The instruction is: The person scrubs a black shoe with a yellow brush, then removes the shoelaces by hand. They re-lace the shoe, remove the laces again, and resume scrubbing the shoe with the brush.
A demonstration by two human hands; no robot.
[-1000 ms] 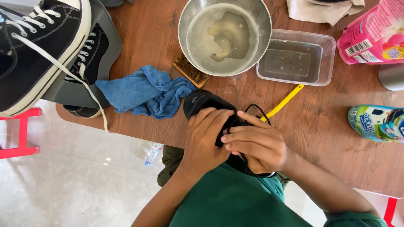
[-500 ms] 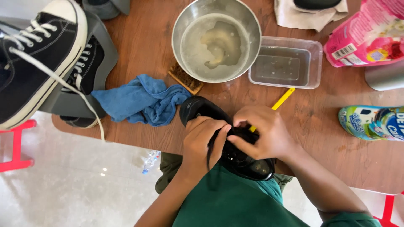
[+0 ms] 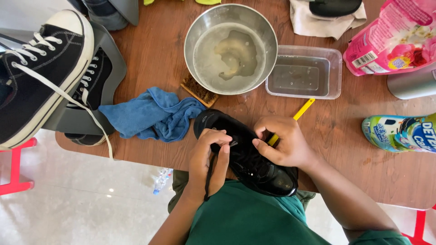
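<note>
Your left hand (image 3: 210, 159) is closed around a loose black lace (image 3: 209, 174) and rests on the near side of the black shoe (image 3: 247, 156), while your right hand (image 3: 282, 144) pinches narrowly at the shoe's laced top, fingertips pressed into the eyelet area. The shoe lies tilted across the table's near edge, toe pointing away from you and heel over your lap, directly under both hands. It looks light, with a soft upper that will give under your thumbs and a stiffer sole; the glossy heel may be slick if wet, so the firmest hold is likely the sole edge and heel, not the lace. Just beyond your right hand a yellow stick-like tool (image 3: 303, 109) pokes out. Beyond your left hand sit a crumpled blue cloth (image 3: 150, 113) and a small brown brush (image 3: 199, 91), touching the rim of a steel bowl (image 3: 269, 31) of cloudy water. A clear plastic tub (image 3: 336, 68) lies past your right hand. The wooden table (image 3: 154, 54) looks damp in spots; 1 black-and-white sneaker (image 3: 41, 68) stands far left, above a pale tiled floor (image 3: 81, 199).
</note>
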